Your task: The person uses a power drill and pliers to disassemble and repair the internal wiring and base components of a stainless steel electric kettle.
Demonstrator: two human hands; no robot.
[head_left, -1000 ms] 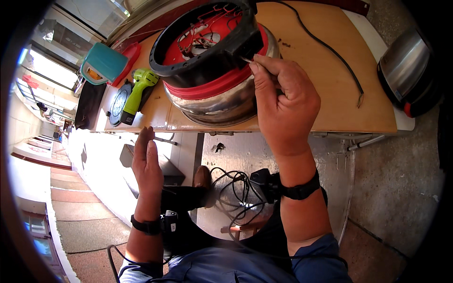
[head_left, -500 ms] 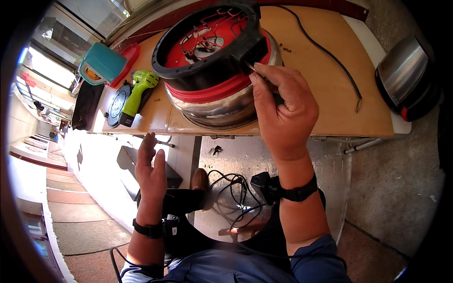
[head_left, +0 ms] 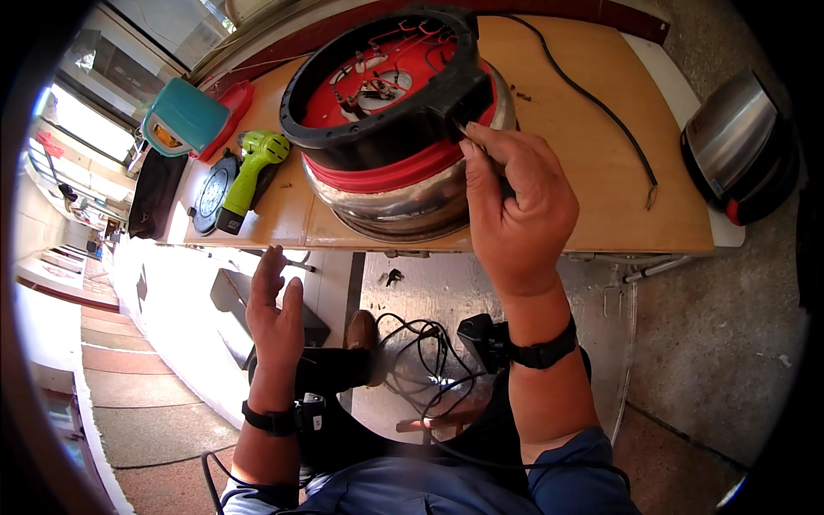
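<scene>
My right grip [head_left: 525, 206] pinches a thin piece [head_left: 463, 129] at the black ring [head_left: 378, 144], while my left grip [head_left: 276, 316], thumb spread, hovers empty near the tabletop [head_left: 592, 176].

My fingers [head_left: 506, 146] and forearms [head_left: 556, 399] are bare up to the blue sleeves [head_left: 571, 481] of my shirt [head_left: 386, 485]; the left sleeve looks paler in the light. A black strap rings each wrist: the left strap [head_left: 268, 419] carries a small black box [head_left: 310, 415] with a pale label, the right strap [head_left: 549, 347] a larger, angular black block [head_left: 481, 340]. A thin black cable [head_left: 498, 466] runs toward my right sleeve. My trousers [head_left: 498, 422] are black, my left shoe [head_left: 361, 330] brown.
</scene>
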